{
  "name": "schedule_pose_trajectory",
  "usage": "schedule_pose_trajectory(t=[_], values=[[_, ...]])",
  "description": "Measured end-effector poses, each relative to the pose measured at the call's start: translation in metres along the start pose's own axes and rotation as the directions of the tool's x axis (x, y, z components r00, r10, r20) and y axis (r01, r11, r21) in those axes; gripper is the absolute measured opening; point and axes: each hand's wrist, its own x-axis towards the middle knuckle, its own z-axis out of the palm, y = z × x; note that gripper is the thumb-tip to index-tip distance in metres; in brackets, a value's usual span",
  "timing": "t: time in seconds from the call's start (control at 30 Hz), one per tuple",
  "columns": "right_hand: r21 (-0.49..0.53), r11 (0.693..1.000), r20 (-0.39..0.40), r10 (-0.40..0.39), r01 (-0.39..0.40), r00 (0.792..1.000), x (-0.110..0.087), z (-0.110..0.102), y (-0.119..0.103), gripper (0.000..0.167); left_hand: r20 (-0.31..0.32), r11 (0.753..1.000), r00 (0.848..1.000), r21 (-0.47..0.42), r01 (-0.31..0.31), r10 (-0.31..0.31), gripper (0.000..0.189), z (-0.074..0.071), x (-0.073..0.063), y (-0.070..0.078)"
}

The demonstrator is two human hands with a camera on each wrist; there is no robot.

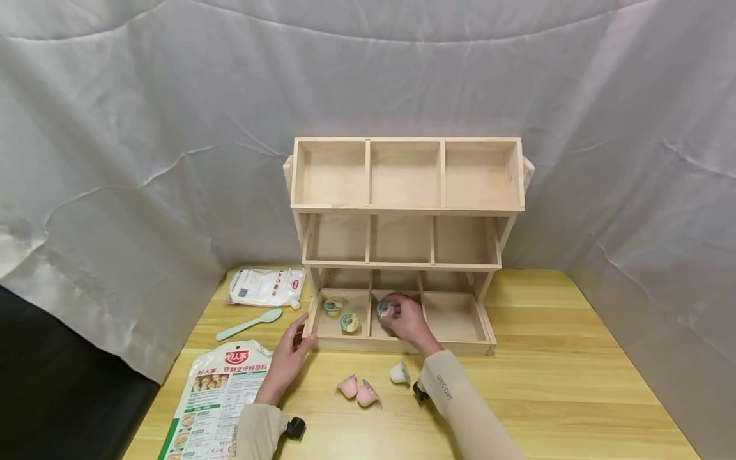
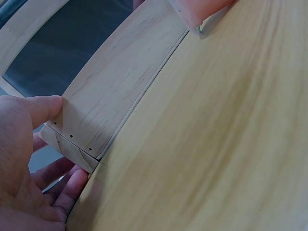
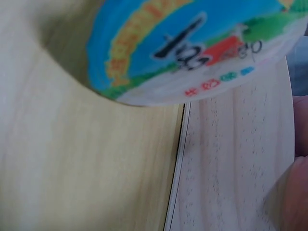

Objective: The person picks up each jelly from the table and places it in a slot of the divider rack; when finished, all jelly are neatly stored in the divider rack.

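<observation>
A tiered wooden storage box (image 1: pixel 402 345) stands at the back of the table with its compartments spread open. My left hand (image 1: pixel 289 358) grips its lower left front corner, thumb at the front board (image 2: pixel 110 91) and fingers curled round the side. In the bottom middle compartment my right hand (image 1: pixel 409 322) pinches a small jelly cup (image 1: pixel 385 308) with a blue and green lid. Two yellow jelly cups (image 1: pixel 349 322) sit in the bottom left compartment. On the table in front lie two pink jelly cups (image 1: pixel 367 394) and a white jelly cup (image 1: pixel 399 373), whose printed lid (image 3: pixel 192 57) fills the right wrist view's top.
Left of the box lie a white spouted pouch (image 1: pixel 267 286), a pale green spoon (image 1: pixel 248 324) and a large printed bag (image 1: pixel 215 396). The upper tiers (image 1: pixel 407 209) rise above my right hand. Grey cloth (image 1: pixel 402 83) hangs behind the table.
</observation>
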Motion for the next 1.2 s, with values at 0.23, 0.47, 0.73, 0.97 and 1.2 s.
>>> schedule_pose_trajectory(t=[0.23, 0.47, 0.73, 0.97, 1.2], values=[[-0.013, 1.000, 0.002, 0.010, -0.010, 1.000, 0.001, 0.001, 0.000, 0.052, -0.018, 1.000, 1.000, 0.012, 0.000, 0.000, 0.060, 0.002, 0.009, -0.027], [-0.031, 0.999, 0.014, 0.022, -0.022, 1.000, 0.001, 0.001, -0.001, 0.052, -0.030, 1.000, 0.999, 0.004, -0.020, 0.020, 0.060, 0.004, 0.007, -0.026], [-0.067, 0.998, 0.006, 0.010, -0.009, 1.000, 0.000, 0.001, 0.001, 0.049, -0.021, 1.000, 1.000, 0.003, 0.001, -0.001, 0.059, 0.006, 0.004, -0.017], [-0.077, 0.997, -0.005, -0.003, 0.002, 1.000, 0.001, 0.000, 0.000, 0.048, -0.021, 1.000, 1.000, 0.007, 0.007, -0.007, 0.059, 0.006, 0.005, -0.018], [-0.081, 0.997, -0.007, -0.015, 0.014, 1.000, 0.002, 0.001, 0.001, 0.049, -0.016, 1.000, 1.000, 0.009, 0.003, -0.003, 0.060, 0.004, 0.008, -0.026]])
